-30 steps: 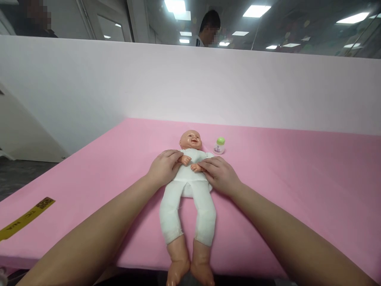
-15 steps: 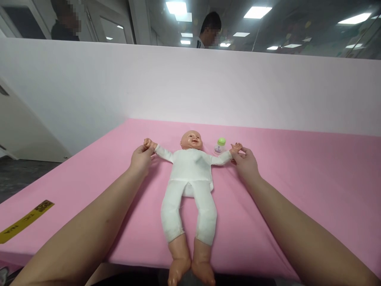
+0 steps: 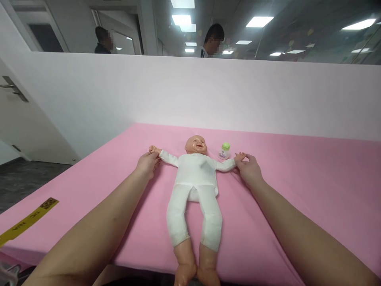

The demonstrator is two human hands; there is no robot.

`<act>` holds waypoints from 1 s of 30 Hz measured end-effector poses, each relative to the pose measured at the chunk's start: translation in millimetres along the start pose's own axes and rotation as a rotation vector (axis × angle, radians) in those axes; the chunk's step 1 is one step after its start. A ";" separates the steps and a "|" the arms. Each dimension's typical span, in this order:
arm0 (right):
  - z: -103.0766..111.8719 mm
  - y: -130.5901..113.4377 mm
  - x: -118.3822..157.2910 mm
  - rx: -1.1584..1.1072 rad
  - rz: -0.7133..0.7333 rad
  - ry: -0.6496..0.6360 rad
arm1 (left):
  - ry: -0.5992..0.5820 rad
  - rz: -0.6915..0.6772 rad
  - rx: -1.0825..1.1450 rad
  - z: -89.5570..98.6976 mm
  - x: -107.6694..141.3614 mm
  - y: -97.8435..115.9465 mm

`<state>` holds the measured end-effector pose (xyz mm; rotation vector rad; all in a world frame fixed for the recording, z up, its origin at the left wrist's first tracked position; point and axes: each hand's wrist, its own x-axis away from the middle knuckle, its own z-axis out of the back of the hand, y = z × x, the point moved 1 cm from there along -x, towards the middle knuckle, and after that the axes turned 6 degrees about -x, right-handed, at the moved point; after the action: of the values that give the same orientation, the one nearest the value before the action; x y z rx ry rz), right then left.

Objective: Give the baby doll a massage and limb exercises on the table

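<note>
A baby doll (image 3: 195, 171) with a white cloth body lies on its back, head away from me, its bare feet at the near edge. Its arms are stretched out to both sides. My left hand (image 3: 147, 165) is closed round the doll's wrist on the left. On the other side, my right hand (image 3: 249, 170) pinches the doll's hand on the right between thumb and fingers. Just beyond that doll arm stands a small clear jar (image 3: 224, 151) with a green lid, touched by neither hand.
Pink cloth (image 3: 312, 190) covers the table. A yellow tape strip (image 3: 29, 220) with print lies at the left front. Behind the table rises a white wall (image 3: 223, 95) with glass above, where two people show. A door (image 3: 26, 115) is at the left.
The whole view has shifted a little, so everything sits slightly lower and further right. Both hands keep their hold on the doll's arms, which look almost unchanged in pose.
</note>
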<state>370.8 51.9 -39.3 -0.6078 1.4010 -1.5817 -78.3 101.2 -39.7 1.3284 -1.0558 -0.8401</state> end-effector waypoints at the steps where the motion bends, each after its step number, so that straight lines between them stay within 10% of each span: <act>1: -0.8 -5.1 4.6 0.044 0.048 0.008 | 0.007 -0.047 -0.025 -2.1 5.1 2.3; 16: -44.4 -69.1 94.5 0.445 0.981 -0.547 | -0.232 -1.086 -1.021 -57.1 96.5 13.8; 24: -46.3 -62.4 87.6 0.341 0.773 -0.518 | -0.249 -0.993 -0.981 -56.9 93.9 14.4; 30: -25.7 -34.6 41.9 0.010 0.262 -0.177 | -0.101 -0.519 -0.626 -30.5 52.4 3.1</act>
<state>319.4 26.7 -20.7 -0.5216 1.2829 -1.2946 -32.5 62.8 -28.6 1.0235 -0.4421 -1.4944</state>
